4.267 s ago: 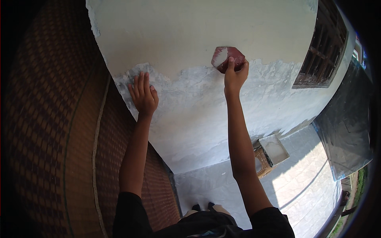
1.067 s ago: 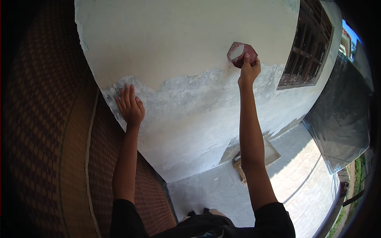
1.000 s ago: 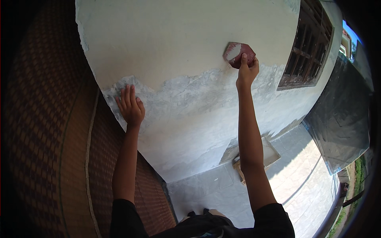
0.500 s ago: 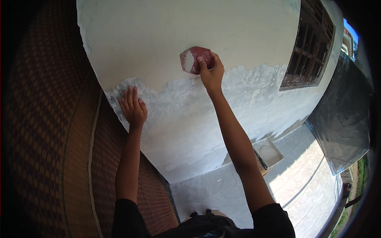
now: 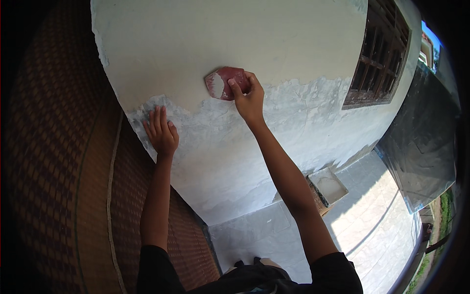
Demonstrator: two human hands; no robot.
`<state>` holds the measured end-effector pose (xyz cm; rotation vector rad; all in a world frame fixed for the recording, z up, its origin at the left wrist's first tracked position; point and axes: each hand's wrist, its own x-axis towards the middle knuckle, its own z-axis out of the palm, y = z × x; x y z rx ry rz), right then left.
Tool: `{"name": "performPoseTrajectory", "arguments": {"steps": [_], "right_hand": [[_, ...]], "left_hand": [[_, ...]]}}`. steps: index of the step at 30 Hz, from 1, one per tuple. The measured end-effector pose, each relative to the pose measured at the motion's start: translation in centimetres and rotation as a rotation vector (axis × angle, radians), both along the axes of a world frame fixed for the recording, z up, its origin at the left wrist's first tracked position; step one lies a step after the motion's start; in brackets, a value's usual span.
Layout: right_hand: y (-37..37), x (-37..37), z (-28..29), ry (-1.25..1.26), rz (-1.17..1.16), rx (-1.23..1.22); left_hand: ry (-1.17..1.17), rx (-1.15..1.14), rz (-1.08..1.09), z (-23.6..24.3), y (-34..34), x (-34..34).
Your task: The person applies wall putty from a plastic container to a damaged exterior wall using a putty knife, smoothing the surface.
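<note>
In my right hand [image 5: 248, 98], thumb on the near face, is a flat reddish-brown putty spreader [image 5: 236, 78] with angled corners. White paste or residue coats its left part. It lies against or very near the wall [image 5: 196, 44], just above the ragged border between the cream surface and the patchy grey-white band [image 5: 303, 103]. My left hand [image 5: 162, 131] rests flat on that band near the wall's left edge, fingers stretched out, holding nothing.
A barred dark wooden window [image 5: 378, 59] is set in the wall at the right. Woven matting [image 5: 54, 147] hangs along the left. Below stands a shallow box [image 5: 329, 186] with pale contents on the tiled floor [image 5: 362, 215]. A dark sheet [image 5: 421, 132] hangs at far right.
My right hand has moved the spreader left and slightly down across the wall. My left hand stays at the same spot on the wall.
</note>
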<state>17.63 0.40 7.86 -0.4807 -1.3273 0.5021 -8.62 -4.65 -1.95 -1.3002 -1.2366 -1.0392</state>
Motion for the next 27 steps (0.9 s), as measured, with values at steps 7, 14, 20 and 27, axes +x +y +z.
{"name": "performPoseTrajectory", "arguments": {"steps": [7,14,20,27], "right_hand": [[4.6,8.0,1.1,0.251,-0.134,-0.07],[5.4,14.0,0.9,0.389,-0.102,-0.054],[2.7,5.1,1.6,0.06,0.071,0.03],[4.8,10.3,1.1,0.302,-0.17,-0.059]], "left_hand": [[0.006,0.01,0.006,0.0,-0.1,0.0],[0.003,0.016,-0.004,0.1,0.2,0.4],[0.021,0.012,0.013,0.1,-0.1,-0.2],[-0.017,0.011,-0.011,0.1,0.1,0.6]]}}
